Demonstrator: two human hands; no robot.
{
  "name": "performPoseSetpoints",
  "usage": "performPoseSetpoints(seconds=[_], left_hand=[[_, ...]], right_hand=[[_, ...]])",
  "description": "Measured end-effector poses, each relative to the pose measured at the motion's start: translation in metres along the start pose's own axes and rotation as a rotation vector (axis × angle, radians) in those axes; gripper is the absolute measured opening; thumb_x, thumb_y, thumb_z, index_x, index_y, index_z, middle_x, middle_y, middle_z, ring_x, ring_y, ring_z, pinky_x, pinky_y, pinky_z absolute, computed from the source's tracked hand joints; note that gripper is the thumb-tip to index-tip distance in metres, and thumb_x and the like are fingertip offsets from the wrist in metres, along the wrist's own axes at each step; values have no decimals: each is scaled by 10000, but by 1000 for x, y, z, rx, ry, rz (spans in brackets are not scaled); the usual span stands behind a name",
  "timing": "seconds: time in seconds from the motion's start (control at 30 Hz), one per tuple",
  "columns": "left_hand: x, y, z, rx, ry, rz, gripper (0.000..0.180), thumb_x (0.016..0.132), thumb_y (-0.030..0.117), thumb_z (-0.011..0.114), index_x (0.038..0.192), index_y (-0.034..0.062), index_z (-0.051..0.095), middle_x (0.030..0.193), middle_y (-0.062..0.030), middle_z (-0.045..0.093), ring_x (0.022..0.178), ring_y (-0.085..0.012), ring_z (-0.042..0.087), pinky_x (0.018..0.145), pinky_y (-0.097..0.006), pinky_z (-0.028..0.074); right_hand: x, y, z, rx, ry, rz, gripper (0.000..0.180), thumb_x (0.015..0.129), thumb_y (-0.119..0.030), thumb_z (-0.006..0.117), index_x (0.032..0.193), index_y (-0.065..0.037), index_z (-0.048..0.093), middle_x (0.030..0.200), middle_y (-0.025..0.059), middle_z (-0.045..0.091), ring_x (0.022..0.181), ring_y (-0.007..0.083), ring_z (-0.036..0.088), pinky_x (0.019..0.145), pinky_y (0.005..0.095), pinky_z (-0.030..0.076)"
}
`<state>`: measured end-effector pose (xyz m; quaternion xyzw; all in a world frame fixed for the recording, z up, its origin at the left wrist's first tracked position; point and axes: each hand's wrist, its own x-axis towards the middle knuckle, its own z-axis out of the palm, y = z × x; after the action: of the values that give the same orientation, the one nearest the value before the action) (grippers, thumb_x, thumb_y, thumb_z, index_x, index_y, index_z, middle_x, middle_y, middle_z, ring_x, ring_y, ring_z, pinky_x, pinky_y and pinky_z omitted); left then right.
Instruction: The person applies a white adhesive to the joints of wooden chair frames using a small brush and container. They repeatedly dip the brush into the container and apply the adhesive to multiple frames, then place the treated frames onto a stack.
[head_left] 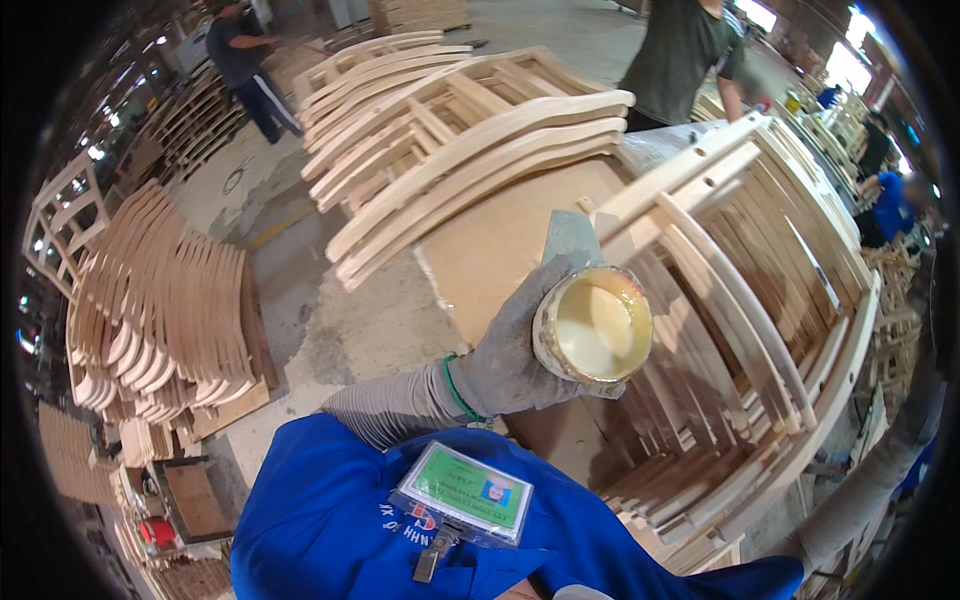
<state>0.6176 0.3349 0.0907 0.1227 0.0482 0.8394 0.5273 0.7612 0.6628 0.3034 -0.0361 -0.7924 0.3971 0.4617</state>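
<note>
My left hand (510,350), in a grey glove with a green cuff band, is shut on a small round tub (592,325) of cream-coloured paste, held up with its mouth toward the camera. A flat metal scraper blade (570,238) sticks up behind the tub from the same grip. The tub hovers over the near edge of a stack of pale wooden chair frames (760,290). My right arm, in a grey sleeve, reaches down at the lower right. Its hand (812,542) lies by the bottom edge of that stack, mostly hidden, so I cannot tell its grip.
A second stack of curved chair frames (450,130) lies behind on a brown board (490,250). More curved wooden parts (160,310) are piled on the floor at left. Other people stand at the back left (240,60), behind the stacks (690,60) and at right (890,200).
</note>
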Motion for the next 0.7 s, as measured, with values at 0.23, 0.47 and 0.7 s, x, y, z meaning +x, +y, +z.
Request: performPoseSetpoints(seconds=[0.23,0.47,0.7], left_hand=[[-99,91,-36,35,182,138,573,929,499,376,1300,65,424,1285,-111,485,1165,-317,489,950,-555,413],[-215,210,-56,-46,379,297,573,932,488,380,1281,38,443,1238,-129,521,1127,-271,530,943,-429,468],[-293,286,-55,274,482,468,392,940,381,447,1182,83,529,1101,-49,606,1032,-174,589,877,-347,510]], right_hand=[[-104,-48,116,-61,-347,33,230,886,-122,575,1090,-32,522,978,99,583,733,149,590,642,261,509],[-162,-99,337,215,-457,71,267,731,81,667,957,22,535,884,184,627,776,220,633,684,300,560],[-189,-151,514,444,-693,216,200,719,47,707,887,36,601,883,105,660,776,160,638,691,255,520]])
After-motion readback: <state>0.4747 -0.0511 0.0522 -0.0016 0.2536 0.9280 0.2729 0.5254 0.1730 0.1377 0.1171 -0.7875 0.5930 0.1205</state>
